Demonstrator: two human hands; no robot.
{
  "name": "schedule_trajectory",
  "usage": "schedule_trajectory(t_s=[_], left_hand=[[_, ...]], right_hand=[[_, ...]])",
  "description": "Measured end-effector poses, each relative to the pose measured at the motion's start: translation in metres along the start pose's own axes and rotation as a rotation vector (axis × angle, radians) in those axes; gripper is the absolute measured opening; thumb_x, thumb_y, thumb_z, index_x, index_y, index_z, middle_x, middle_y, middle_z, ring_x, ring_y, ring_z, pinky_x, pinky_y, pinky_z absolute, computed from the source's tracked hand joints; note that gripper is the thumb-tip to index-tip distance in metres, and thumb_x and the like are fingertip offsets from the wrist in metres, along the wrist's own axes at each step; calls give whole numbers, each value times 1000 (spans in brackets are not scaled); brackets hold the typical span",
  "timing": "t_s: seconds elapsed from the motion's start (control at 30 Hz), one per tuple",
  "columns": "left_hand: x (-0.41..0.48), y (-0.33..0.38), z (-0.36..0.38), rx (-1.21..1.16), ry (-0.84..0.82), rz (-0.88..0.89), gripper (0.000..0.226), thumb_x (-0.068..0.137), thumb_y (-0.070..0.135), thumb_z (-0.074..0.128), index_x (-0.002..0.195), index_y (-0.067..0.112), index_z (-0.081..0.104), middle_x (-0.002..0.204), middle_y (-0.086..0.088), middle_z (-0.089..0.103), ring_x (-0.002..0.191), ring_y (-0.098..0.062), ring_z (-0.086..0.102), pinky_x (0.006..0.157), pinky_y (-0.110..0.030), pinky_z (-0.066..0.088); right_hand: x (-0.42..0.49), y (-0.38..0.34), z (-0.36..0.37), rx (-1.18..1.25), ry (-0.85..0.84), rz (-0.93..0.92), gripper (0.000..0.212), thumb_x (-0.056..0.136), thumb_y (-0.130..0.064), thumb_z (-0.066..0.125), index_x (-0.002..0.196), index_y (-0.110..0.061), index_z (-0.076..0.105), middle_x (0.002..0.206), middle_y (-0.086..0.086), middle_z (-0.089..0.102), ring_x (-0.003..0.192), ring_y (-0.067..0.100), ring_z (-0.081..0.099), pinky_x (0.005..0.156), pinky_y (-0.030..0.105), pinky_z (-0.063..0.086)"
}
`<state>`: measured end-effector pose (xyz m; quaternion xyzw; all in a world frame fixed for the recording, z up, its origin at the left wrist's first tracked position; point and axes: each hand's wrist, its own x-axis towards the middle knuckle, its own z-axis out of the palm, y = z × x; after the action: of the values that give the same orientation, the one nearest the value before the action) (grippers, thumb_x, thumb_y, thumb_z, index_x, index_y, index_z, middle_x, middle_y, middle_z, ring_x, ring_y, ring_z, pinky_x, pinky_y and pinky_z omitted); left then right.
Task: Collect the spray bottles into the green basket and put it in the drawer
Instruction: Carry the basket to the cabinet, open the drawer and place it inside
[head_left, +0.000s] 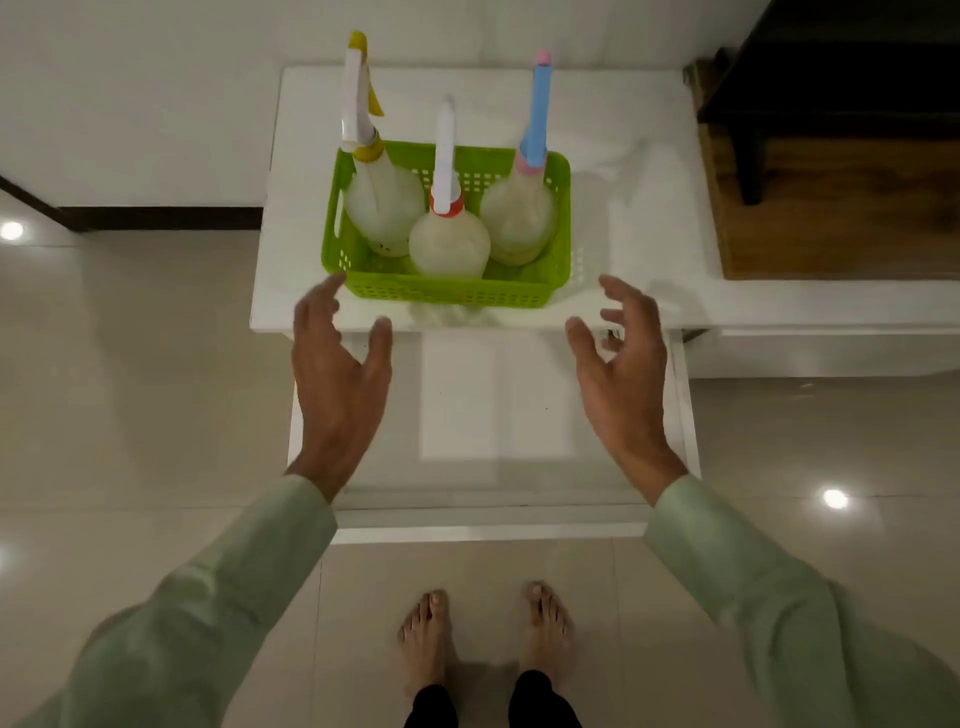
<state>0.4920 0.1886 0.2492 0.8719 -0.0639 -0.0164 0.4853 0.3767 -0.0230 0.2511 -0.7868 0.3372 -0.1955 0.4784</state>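
A green perforated basket (457, 295) stands on the white cabinet top (634, 208). Three translucent spray bottles stand upright in it: one with a yellow-and-white sprayer (382, 202) at the left, one with a red collar and white sprayer (449, 241) in the middle front, one with a blue-and-pink sprayer (519, 213) at the right. Below the top, a white drawer (493, 514) is pulled out and holds nothing. My left hand (337, 364) hovers open just off the basket's near left corner. My right hand (623, 358) hovers open near its right front, apart from it.
A dark wooden piece of furniture (831, 171) stands at the right, behind a low white ledge (831, 306). Glossy pale floor tiles (130, 389) surround the cabinet. My bare feet (488, 634) stand just in front of the open drawer.
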Motion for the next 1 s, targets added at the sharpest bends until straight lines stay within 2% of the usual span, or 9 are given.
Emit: schedule_trajectory(t_s=[0.1, 0.23, 0.33, 0.43, 0.53, 0.63, 0.77, 0.83, 1.0], left_hand=[[49, 8, 8, -23, 122, 10, 58, 90, 22, 62, 144, 14, 41, 145, -5, 44, 126, -17, 50, 106, -44, 46], [100, -3, 22, 31, 65, -171, 65, 92, 20, 63, 149, 12, 34, 151, -6, 40, 136, -24, 45, 112, -41, 41], [123, -13, 28, 8, -63, -298, 63, 92, 14, 58, 150, 19, 35, 143, -3, 50, 115, -19, 54, 89, -29, 47], [134, -21, 29, 19, -130, -282, 60, 91, 6, 47, 148, 25, 40, 120, 3, 56, 99, -20, 55, 68, -23, 45], [140, -23, 24, 20, -155, -292, 57, 90, -1, 44, 141, 25, 50, 112, -4, 65, 99, -29, 62, 69, -30, 53], [132, -20, 17, -36, -179, -319, 54, 89, -4, 46, 136, 23, 56, 116, -13, 69, 95, -28, 65, 69, -30, 55], [90, -14, 7, -76, -211, -327, 49, 87, -7, 51, 127, 19, 57, 113, -12, 69, 98, -27, 67, 67, -37, 59], [63, -13, 1, -81, -205, -339, 46, 85, -7, 54, 122, 21, 57, 110, -10, 70, 95, -25, 68, 64, -39, 60], [-5, -17, -15, -118, -210, -391, 46, 85, -8, 58, 112, 29, 59, 101, 2, 72, 84, -8, 70, 54, -28, 57]], right_hand=[[52, -14, 15, 90, 55, 88, 52, 94, -25, 66, 142, -19, 46, 139, -1, 52, 117, 19, 55, 90, 33, 51], [100, -14, 39, 112, -51, 297, 63, 93, -28, 66, 149, -23, 36, 140, 4, 51, 121, 23, 55, 96, 34, 49], [118, -9, 54, 123, -125, 388, 65, 93, -21, 61, 151, -26, 33, 137, 7, 54, 113, 23, 58, 83, 29, 47], [124, -6, 63, 138, -155, 391, 62, 91, -5, 50, 148, -28, 39, 120, 4, 62, 98, 20, 62, 68, 26, 51], [122, -6, 66, 108, -144, 338, 57, 86, 0, 41, 134, -28, 55, 92, -8, 63, 84, 15, 61, 63, 25, 49], [117, -6, 59, 54, -121, 324, 55, 84, 2, 37, 122, -29, 61, 85, -11, 62, 83, 19, 60, 65, 27, 49], [91, 2, 37, 29, -96, 316, 52, 83, 4, 38, 114, -28, 64, 86, -8, 62, 86, 21, 58, 71, 32, 47], [70, 7, 25, 34, -99, 302, 55, 80, 6, 38, 115, -26, 64, 87, -6, 62, 83, 18, 56, 66, 29, 44], [9, 29, -4, 14, -119, 288, 66, 79, 12, 41, 127, -28, 63, 104, -2, 69, 89, 15, 61, 63, 22, 43]])
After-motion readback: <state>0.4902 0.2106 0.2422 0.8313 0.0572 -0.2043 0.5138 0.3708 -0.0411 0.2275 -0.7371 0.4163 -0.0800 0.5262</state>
